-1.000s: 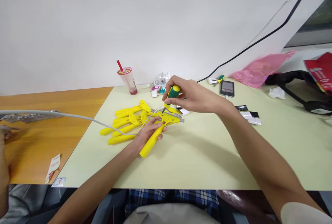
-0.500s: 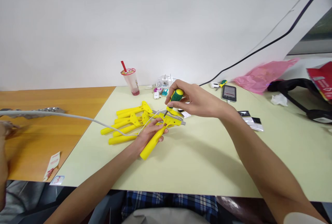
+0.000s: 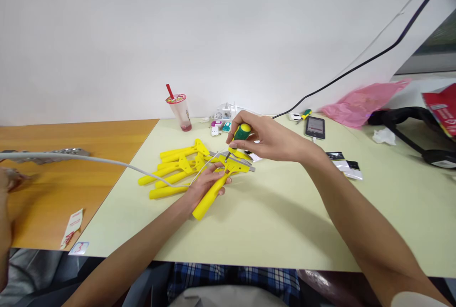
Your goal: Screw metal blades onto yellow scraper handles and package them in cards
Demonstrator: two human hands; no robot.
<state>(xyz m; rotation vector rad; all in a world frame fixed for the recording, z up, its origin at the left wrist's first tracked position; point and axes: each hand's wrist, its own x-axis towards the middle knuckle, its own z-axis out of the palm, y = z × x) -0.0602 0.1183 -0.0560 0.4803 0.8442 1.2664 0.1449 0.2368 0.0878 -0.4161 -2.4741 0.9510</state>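
My left hand point(image 3: 205, 184) is wrapped round a yellow scraper point(image 3: 210, 198) with a wide head and a metal blade at its far edge. The scraper's handle slants down towards me. From above, my right hand point(image 3: 261, 136) grips a green and yellow screwdriver point(image 3: 242, 131). Its shaft points down at the scraper's head, and the tip appears to touch there; the exact contact point is too small to make out. Several more yellow scrapers point(image 3: 171, 168) lie in a pile beyond and left of my left hand. A pale cable point(image 3: 149, 172) crosses over them.
A lidded cup point(image 3: 181, 113) with a red straw stands at the back, near small plastic items point(image 3: 216, 130). On the right are a phone point(image 3: 315, 127), another screwdriver point(image 3: 306, 114), small packets point(image 3: 345, 167), a pink bag point(image 3: 363, 103) and a black headset point(image 3: 402, 131). Another person's hand point(image 3: 12, 179) is far left.
Almost nothing differs. Both hands keep their places on the scraper and the screwdriver, with only a very slight shift of the view.
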